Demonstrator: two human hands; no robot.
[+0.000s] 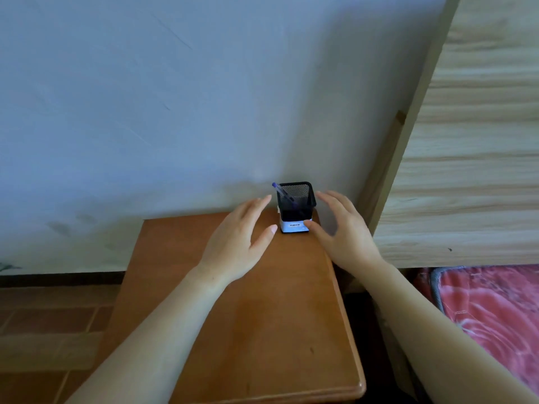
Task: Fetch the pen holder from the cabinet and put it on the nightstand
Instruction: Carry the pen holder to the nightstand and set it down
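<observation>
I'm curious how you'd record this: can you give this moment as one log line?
pen holder: upright on nightstand, near wall | pen: inside | left hand: open beside | right hand: open, thumb at base

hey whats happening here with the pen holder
A person has the black mesh pen holder standing upright at the back of the wooden nightstand, near the wall, with a blue pen in it. The left hand and right hand are open on either side of it, not gripping.
</observation>
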